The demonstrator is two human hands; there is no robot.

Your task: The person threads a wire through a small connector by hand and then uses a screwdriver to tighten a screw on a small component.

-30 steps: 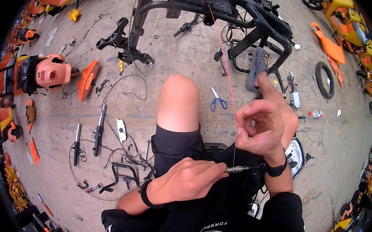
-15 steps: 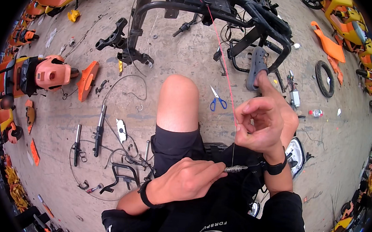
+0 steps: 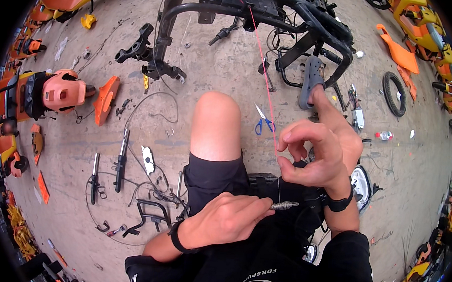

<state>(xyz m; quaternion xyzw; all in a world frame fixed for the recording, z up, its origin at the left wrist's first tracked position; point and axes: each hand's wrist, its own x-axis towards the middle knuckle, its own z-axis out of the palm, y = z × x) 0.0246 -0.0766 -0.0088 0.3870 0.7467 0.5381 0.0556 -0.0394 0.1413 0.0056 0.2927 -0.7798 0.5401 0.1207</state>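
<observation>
My left hand (image 3: 227, 219) is closed in front of my body, pinching a small grey wound bundle (image 3: 284, 205) that sticks out to the right past the fingertips. A thin dark thread runs up from the bundle and meets a taut red string (image 3: 266, 83). That string stretches away to the black vehicle frame (image 3: 165, 37) at the far side. Beside the string, my right hand (image 3: 316, 155) is raised with curled fingers. Its thumb and index fingertip are apart, close to the string; whether they touch it is hard to tell.
Blue-handled scissors (image 3: 264, 121) lie on the floor beyond my knees. Two fork tubes (image 3: 121, 160), cables and a black bracket (image 3: 144, 219) lie at left. A tyre (image 3: 394, 94), a plastic bottle (image 3: 384, 136) and orange panels (image 3: 400, 51) are at right. Orange and yellow scooters line both sides.
My right hand has shifted slightly left, its thumb and index finger further apart. The string has swung left with less bend. My left hand keeps its grip on the bundle, almost unmoved.
</observation>
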